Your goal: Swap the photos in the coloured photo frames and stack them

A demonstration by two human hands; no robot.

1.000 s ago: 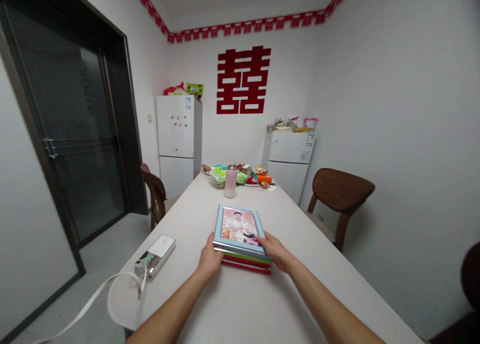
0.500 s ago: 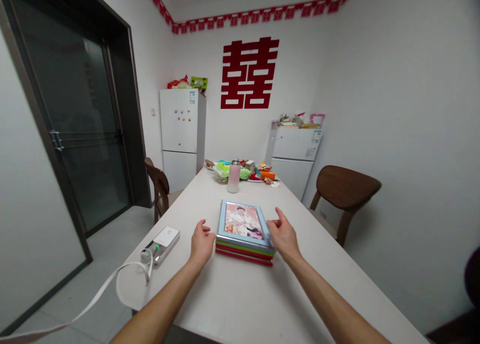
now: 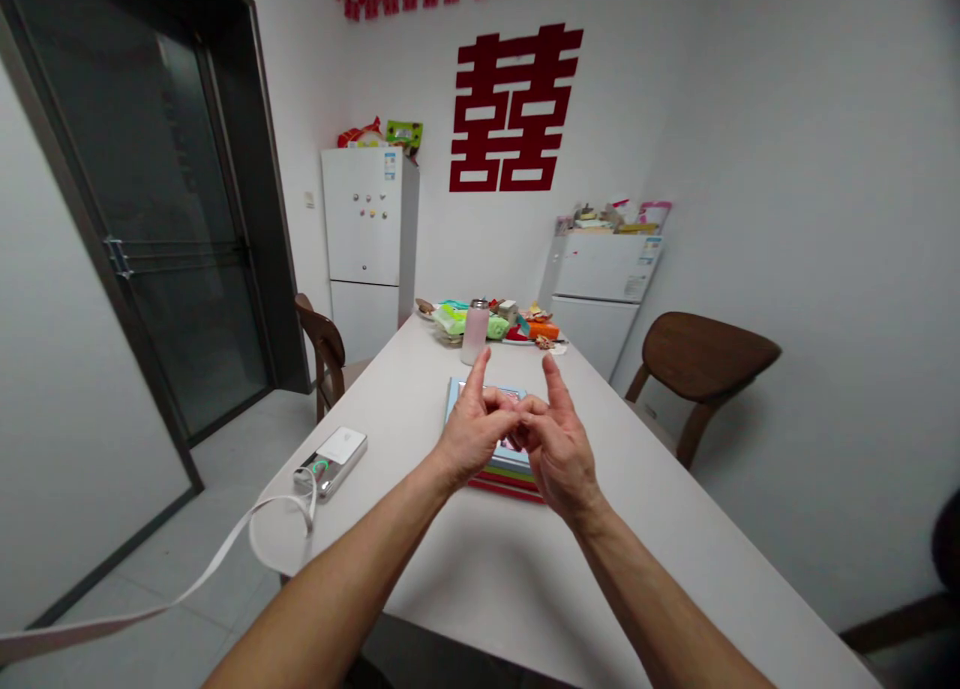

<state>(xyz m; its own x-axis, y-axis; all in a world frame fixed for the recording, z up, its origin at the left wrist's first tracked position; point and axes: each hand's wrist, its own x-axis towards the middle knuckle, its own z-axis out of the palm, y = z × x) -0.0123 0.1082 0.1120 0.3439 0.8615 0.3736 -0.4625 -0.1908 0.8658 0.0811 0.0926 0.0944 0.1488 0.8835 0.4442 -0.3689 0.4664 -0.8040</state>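
My left hand (image 3: 472, 431) and my right hand (image 3: 559, 447) meet in the air over a stack of picture frames, fingertips touching at the middle. On each hand one finger points up, apart from the other fingers, which are partly curled. Neither hand holds anything. Below them lies the light blue picture frame (image 3: 453, 397) on top of the stack, its photo mostly hidden by my hands. Under it show the edges of a green frame (image 3: 516, 476) and red frames (image 3: 501, 488), resting on the white table (image 3: 420, 609).
A pink bottle (image 3: 475, 331) stands behind the stack, before a pile of colourful packets (image 3: 450, 319). At the left edge lies a power bank (image 3: 341, 449) with a white strap (image 3: 217, 559). Wooden chairs (image 3: 705, 364) flank the table; two white fridges (image 3: 364, 219) stand behind.
Both hands have moved up and inward from the sides of the stack and now touch each other above it. The view has tilted down slightly. The frames stay on the table.
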